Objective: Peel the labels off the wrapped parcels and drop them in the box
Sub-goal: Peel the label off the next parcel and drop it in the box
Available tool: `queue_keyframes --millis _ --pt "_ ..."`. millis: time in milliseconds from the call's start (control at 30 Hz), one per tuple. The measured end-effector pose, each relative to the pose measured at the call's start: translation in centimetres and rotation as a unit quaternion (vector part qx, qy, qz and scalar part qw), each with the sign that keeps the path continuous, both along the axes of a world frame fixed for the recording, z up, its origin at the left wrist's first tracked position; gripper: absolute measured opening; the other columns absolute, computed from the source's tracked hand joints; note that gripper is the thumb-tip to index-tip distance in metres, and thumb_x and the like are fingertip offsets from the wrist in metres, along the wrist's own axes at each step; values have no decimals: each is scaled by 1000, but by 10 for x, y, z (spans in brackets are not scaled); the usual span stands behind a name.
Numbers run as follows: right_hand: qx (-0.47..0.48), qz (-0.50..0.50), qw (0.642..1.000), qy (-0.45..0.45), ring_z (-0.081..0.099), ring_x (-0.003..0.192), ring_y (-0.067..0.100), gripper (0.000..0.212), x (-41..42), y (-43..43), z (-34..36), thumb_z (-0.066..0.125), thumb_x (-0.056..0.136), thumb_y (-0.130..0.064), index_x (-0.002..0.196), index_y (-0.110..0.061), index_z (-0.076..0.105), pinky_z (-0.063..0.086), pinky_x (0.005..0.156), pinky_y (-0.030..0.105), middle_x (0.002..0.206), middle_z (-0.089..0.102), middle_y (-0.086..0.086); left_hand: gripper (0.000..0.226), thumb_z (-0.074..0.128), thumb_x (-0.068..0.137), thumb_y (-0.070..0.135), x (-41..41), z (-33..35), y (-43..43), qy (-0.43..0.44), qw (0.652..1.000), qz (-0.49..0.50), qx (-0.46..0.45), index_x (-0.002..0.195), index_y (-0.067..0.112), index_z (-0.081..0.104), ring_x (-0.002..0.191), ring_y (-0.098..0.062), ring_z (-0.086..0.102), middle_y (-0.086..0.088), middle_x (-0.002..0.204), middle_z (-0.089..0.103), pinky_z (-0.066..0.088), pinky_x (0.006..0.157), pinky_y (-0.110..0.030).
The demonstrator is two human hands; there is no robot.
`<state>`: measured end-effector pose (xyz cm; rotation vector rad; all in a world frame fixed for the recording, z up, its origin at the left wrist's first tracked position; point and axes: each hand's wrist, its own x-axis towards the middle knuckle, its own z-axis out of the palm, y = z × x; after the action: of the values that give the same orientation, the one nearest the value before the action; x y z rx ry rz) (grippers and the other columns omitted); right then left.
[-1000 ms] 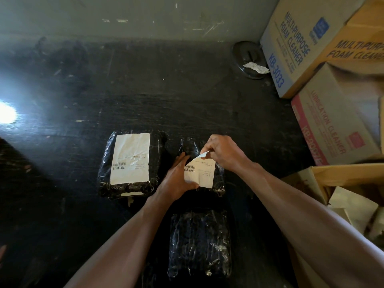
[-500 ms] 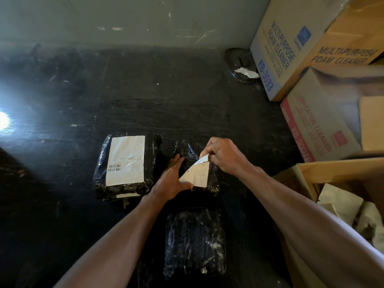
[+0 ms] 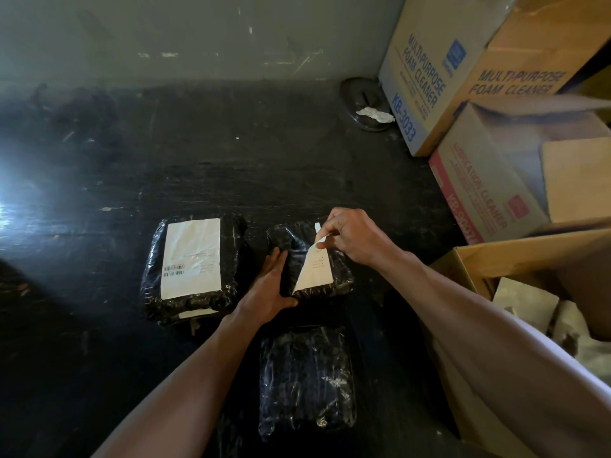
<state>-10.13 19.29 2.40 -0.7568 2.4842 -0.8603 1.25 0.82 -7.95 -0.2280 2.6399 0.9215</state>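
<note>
While the dark table is taking up most of the frame, the open box is waiting at the lower right edge with pale papers lying inside it, and printed cartons are standing stacked at the upper right. Three black wrapped parcels are sitting low in the centre. A labelled parcel left of centre is carrying its white sticker whole, a bare parcel nearest the bottom edge is showing no label on top, and the middle parcel between the hands is being stripped. The left hand is bracing that parcel, its fingers lying fairly straight along the left side and its thumb lying against the near edge, so it is pressing rather than clasping. The right hand is pinching the upper corner of the label between thumb and fingertip and lifting it. The upper part is standing clear of the wrap while the lower part is looking stuck down. The parcel is looking soft and light, and its glossy film is likely to be slipping under a pull, so holding it down is mattering. The label is looking like thin paper, likely to tear if yanked, and the freed corner, gripped close to the peel line, is seeming the best hold.
</note>
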Motion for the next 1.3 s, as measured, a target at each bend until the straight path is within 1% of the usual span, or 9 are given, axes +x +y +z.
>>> queue_keyframes --millis 100,267,467,567,767,933,1100,1167,1300 --pt "10 -2 1000 10 61 92 5 12 3 3 0 76 86 -16 97 -18 78 50 74 19 99 60 -12 116 84 74 25 2 2 3 11 1000 12 2 157 19 4 149 -14 -2 1 164 -4 5 120 -32" --pt "1 -19 1000 15 63 89 5 11 9 15 -3 77 85 -18 96 -20 78 54 79 22 96 62 -13 111 86 71 21 3 3 4 32 999 23 10 156 18 14 149 -15 7 -1 164 5 11 120 -30" --pt "2 -3 1000 25 63 87 5 12 13 24 4 77 85 -17 96 -19 80 54 72 20 96 63 -12 112 86 71 25 1 6 7 34 999 19 -4 156 20 14 149 -18 12 -1 163 8 19 120 -36" --pt "6 -8 1000 20 63 85 3 12 12 30 9 77 85 -16 96 -20 80 51 68 16 95 62 -13 111 87 70 23 0 7 6 32 999 17 -4 156 19 16 149 -17 12 -2 163 8 17 120 -33" --pt "-7 -10 1000 21 63 88 6 12 8 35 13 79 83 -16 92 -23 80 55 76 24 95 63 -12 112 88 68 20 -2 10 1 16 1000 20 13 155 18 19 148 -17 15 -1 163 9 16 119 -29" --pt "-8 -9 1000 27 62 86 5 12 6 39 18 80 82 -16 94 -21 81 51 73 19 93 63 -12 112 88 67 22 -4 12 3 10 1000 23 -1 155 18 19 148 -18 18 -1 163 11 22 119 -33" --pt "5 -16 1000 21 63 87 7 11 7 47 16 79 83 -17 92 -23 81 55 77 25 94 63 -11 110 85 71 24 -6 15 12 13 999 6 -44 156 18 15 148 -22 19 -4 164 8 27 117 -38" --pt "4 -27 1000 14 63 88 8 9 8 47 15 79 83 -18 90 -25 80 55 78 26 95 63 -11 111 85 72 26 -9 19 12 2 999 -5 -35 156 17 15 148 -23 18 -4 164 7 25 117 -37" --pt "-1 -32 999 20 63 88 5 9 8 41 16 79 83 -18 90 -24 79 52 77 21 95 62 -12 104 83 74 35 -12 22 4 -13 1000 -4 3 155 17 20 147 -24 20 -5 163 11 22 118 -36"
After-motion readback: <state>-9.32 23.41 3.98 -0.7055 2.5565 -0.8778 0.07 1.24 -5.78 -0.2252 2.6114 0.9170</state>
